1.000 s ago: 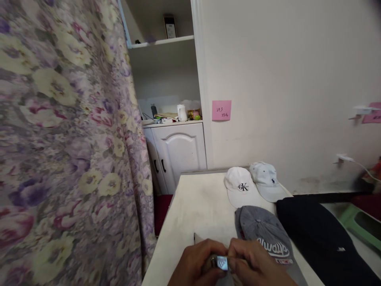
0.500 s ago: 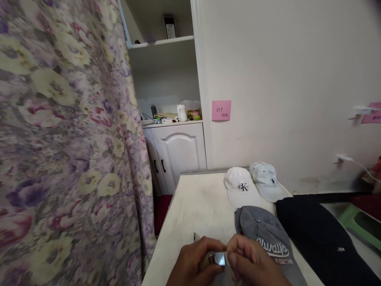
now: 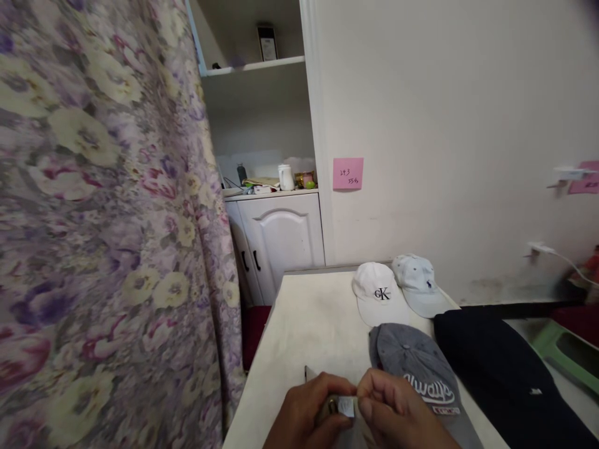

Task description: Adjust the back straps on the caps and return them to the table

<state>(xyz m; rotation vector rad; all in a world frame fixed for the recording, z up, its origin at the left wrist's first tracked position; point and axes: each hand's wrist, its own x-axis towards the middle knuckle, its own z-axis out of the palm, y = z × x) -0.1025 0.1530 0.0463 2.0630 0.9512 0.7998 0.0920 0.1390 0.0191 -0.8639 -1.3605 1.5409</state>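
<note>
At the bottom middle, a small shiny metal buckle on a pale fabric strap shows between my two hands. My left hand is closed, its thumb and fingers pinching the strap on the buckle's left side. My right hand pinches the strap just right of the buckle, fingertips curled together. What the strap belongs to is mostly hidden under the hands and cut off by the lower edge. Beside my right hand lies a grey cap with white "always" lettering, partly covered by that hand.
On the pale table lie a white cap with "CK" letters, a pale blue cap and a black cap. A floral curtain hangs at left. Behind stands a white cabinet; a green stool is at right.
The buckle has tilted slightly and reflects less bright light. Both hands keep their pinch in nearly the same place.
</note>
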